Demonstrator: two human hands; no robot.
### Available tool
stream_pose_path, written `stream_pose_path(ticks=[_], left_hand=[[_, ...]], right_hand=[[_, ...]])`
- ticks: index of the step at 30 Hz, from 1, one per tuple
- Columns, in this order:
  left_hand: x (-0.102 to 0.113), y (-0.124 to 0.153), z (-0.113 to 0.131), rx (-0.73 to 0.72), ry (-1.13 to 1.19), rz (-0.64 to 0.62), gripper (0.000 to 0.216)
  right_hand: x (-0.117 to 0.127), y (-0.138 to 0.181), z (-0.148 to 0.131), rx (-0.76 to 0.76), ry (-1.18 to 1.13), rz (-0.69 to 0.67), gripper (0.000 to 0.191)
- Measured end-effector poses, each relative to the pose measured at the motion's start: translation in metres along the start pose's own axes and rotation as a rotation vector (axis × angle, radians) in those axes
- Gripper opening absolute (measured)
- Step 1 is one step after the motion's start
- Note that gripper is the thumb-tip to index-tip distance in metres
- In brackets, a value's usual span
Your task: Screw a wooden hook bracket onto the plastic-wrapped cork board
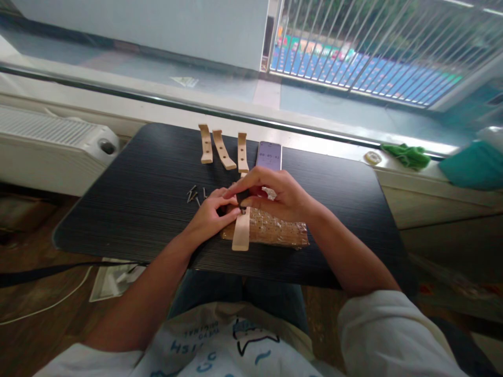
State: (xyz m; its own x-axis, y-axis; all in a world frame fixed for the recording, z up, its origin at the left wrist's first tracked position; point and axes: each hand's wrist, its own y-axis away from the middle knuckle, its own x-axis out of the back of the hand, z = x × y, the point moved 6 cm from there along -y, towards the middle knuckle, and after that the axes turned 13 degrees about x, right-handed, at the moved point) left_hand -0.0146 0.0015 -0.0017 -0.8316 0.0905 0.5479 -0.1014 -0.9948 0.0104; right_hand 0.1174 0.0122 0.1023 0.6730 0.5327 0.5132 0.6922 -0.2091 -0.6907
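Observation:
My right hand is closed round a small dark tool, whose tip points down onto a pale wooden hook piece. That piece lies across a brown perforated board on the dark table. My left hand pinches at the tool's tip where it meets the wooden piece, fingers pressed together. What those fingers hold is too small to make out. Several dark screws lie just left of my left hand.
Three more wooden hook pieces lie in a row at the table's far side, next to a phone with a lit screen. A white radiator stands at the left. A green cloth rests on the window sill at the right.

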Motion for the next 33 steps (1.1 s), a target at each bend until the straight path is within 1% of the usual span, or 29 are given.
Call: stream_pose_path(ticks=[6,10,15,24,30,33], left_hand=[[-0.0004,-0.0002,-0.0027,-0.003,0.033,0.003,0.018],[-0.0013,-0.0004,-0.0029,-0.017,0.044,0.009,0.017],[-0.0004,-0.0004,-0.0015,-0.026,0.037,0.012,0.018],[-0.0009,-0.0005,0.0013,-0.028,0.052,-0.009,0.017],[-0.0009,-0.0006,0.0015,0.002,0.044,-0.025,0.018],[-0.0008,-0.0007,0.0009,0.000,0.044,-0.023,0.018]], right_hand=[[0.0038,-0.0002,-0.0008,-0.006,0.106,0.038,0.021],[0.0048,0.0005,-0.0007,0.008,0.113,0.071,0.019],[0.0051,0.0035,0.0045,-0.013,0.136,0.104,0.021],[0.0038,0.0050,0.0043,0.038,0.174,0.156,0.021],[0.0009,0.0065,0.0078,0.022,0.219,0.144,0.020],[0.0003,0.0058,0.0065,0.033,0.234,0.162,0.020]])
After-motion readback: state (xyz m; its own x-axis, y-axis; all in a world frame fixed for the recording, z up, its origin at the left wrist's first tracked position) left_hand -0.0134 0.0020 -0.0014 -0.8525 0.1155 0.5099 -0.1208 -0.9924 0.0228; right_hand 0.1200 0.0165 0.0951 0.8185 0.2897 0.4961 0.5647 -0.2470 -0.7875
